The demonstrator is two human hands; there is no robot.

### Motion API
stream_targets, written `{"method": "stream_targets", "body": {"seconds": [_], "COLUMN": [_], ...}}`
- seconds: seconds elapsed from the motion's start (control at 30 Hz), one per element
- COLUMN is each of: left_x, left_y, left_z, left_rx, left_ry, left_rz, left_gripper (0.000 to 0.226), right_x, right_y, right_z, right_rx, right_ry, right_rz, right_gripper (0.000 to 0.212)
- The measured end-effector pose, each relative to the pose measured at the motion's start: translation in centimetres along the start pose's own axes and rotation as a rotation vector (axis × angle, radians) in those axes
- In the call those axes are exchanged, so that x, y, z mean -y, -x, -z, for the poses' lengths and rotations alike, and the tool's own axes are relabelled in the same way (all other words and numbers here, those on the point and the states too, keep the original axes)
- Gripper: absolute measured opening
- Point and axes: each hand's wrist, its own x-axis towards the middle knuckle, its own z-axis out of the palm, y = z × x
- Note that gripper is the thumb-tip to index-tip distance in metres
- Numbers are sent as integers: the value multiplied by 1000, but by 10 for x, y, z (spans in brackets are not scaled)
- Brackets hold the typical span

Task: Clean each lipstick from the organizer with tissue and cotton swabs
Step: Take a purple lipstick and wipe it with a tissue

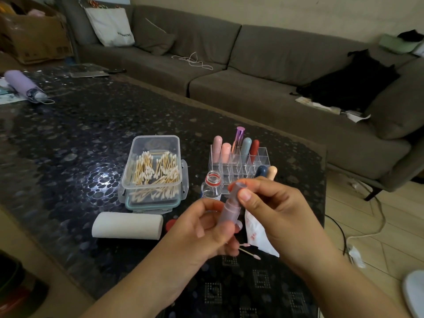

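Over the dark pebbled counter (68,138), both hands' fingers (246,195) clasp one mauve lipstick (230,208), probably recapping it; returning it to the organizer (238,167) likely follows.

Dark glossy surface (68,143) mottled with pebble pattern. Translucent mauve lipstick tube (229,210). Clear acrylic organizer (238,161) with pale pink, peach, metallic purple, grey-blue and red lipsticks. Clear plastic box (153,171) of white-tipped tan cotton swabs, teal-rimmed lid beneath. White tissue roll (127,226) at nine o'clock. Grey-brown fabric sofa (229,53).
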Motion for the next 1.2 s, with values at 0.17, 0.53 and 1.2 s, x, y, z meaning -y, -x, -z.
{"method": "stream_targets", "body": {"seconds": [0.17,0.53,1.2], "left_x": [0,-7,-5], "left_y": [0,2,1], "left_z": [0,-4,-10], "left_rx": [-93,53,97], "left_ry": [-172,142,248], "left_rz": [-90,74,149], "left_gripper": [36,49,46], "right_x": [-2,0,0], "right_y": [-1,0,2], "right_z": [-2,-3,1], "right_rx": [3,20,-3], "right_ry": [11,-93,-56], "right_rz": [-12,-30,12], "right_gripper": [24,20,25]}}
